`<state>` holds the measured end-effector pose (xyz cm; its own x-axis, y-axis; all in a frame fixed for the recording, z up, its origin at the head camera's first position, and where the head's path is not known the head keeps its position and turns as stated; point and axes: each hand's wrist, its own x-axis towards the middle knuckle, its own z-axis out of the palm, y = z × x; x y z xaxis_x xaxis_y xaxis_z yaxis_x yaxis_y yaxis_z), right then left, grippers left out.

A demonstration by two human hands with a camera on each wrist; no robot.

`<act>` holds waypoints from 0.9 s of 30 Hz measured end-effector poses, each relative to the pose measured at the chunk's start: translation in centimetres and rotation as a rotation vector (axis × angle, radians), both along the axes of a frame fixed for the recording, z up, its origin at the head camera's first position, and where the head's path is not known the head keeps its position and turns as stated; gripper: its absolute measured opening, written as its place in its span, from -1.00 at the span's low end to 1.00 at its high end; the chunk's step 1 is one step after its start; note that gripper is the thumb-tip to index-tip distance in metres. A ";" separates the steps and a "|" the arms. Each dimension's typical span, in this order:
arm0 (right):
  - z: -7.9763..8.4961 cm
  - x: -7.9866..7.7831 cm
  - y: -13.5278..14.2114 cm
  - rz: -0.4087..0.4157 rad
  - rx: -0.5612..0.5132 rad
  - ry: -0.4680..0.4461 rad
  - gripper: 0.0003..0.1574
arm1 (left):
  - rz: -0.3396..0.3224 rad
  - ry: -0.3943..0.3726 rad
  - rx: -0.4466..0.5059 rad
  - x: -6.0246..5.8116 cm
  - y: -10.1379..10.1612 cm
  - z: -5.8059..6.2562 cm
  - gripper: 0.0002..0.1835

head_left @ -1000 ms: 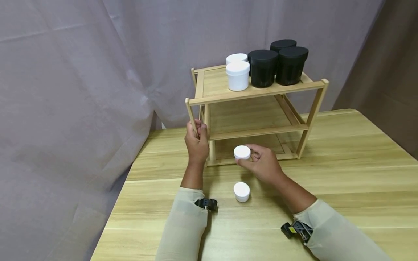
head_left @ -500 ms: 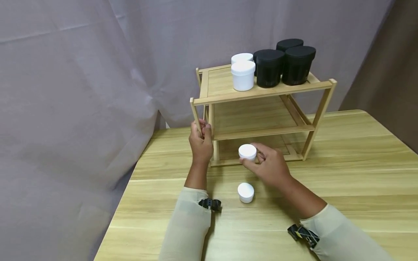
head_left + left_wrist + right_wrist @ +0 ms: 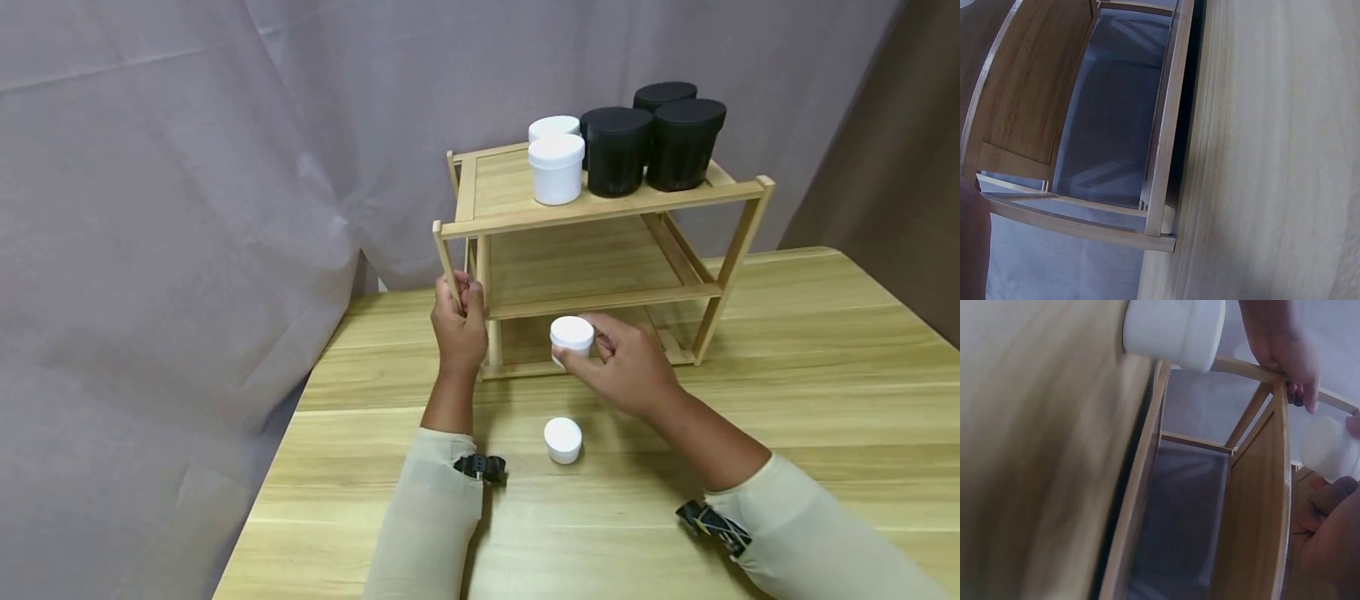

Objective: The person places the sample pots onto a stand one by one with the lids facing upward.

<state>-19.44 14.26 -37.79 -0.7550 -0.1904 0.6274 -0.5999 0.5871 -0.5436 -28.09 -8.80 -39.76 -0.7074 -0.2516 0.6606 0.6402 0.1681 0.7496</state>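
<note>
My left hand (image 3: 461, 332) grips the left front post of a three-tier wooden shelf rack (image 3: 600, 302). In my right hand (image 3: 633, 367), a small white lidded jar (image 3: 572, 333) is pinched between thumb and fingers, held upright before the rack's lower tiers. A second small white jar (image 3: 562, 440) stands on the table between my forearms. From the right wrist view, the held jar (image 3: 1329, 450) appears at the right edge, with the standing jar (image 3: 1175, 331) at the top and my left hand (image 3: 1291, 362) on the post. The left wrist view catches only a sliver of hand at its left edge.
On the rack's top shelf stand two white jars (image 3: 557, 171) at the left and several larger black jars (image 3: 618, 154) beside them. Grey cloth (image 3: 187, 250) hangs behind and left of the wooden table (image 3: 360, 467), with a brown curtain (image 3: 892, 175) at the right.
My right hand has lifted the pinched jar slightly and shifted it a little right. My left hand keeps its grip on the post. The head view has shifted a little.
</note>
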 end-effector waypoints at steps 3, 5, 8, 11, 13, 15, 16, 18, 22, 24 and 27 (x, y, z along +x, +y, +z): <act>0.5 0.0 0.0 -0.005 0.039 0.014 -0.62 | 0.007 -0.006 0.007 0.1 -0.2 -0.2 -0.82; 0.9 0.0 0.1 -0.009 0.071 0.024 -0.62 | 0.008 -0.011 0.018 0.2 -0.3 -0.3 -0.83; 1.6 -0.1 0.3 -0.011 0.114 0.026 -0.62 | 0.002 -0.002 0.027 0.2 -0.2 -0.3 -0.82; 2.7 -0.1 0.5 0.004 0.132 -0.007 -0.64 | -0.018 0.011 0.029 -0.1 -0.1 -0.2 -0.81; 3.5 0.0 0.8 0.016 0.140 -0.037 -0.65 | -0.024 0.017 0.032 -0.2 0.0 -0.1 -0.82; 4.3 0.3 1.0 0.027 0.143 -0.060 -0.66 | -0.026 0.016 0.038 -0.2 0.1 0.0 -0.82; 4.6 0.4 1.1 0.030 0.145 -0.066 -0.67 | -0.030 0.016 0.040 -0.2 0.2 0.0 -0.83; 5.3 0.6 1.4 0.035 0.155 -0.070 -0.68 | -0.033 0.013 0.033 -0.2 0.3 -0.1 -0.83; 6.5 0.8 1.8 0.050 0.184 -0.074 -0.69 | -0.035 0.016 0.013 -0.1 0.2 0.0 -0.82; 7.1 0.8 1.9 0.058 0.205 -0.078 -0.67 | -0.025 0.020 0.009 0.0 0.2 0.0 -0.81; 8.1 0.7 1.9 0.075 0.218 -0.102 -0.64 | -0.025 0.018 0.019 0.0 0.1 0.0 -0.81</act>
<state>-18.77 16.16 -29.72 -0.7909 -0.3703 0.4871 -0.5946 0.6531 -0.4690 -28.06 -8.73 -39.76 -0.7016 -0.2471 0.6683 0.6573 0.1378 0.7409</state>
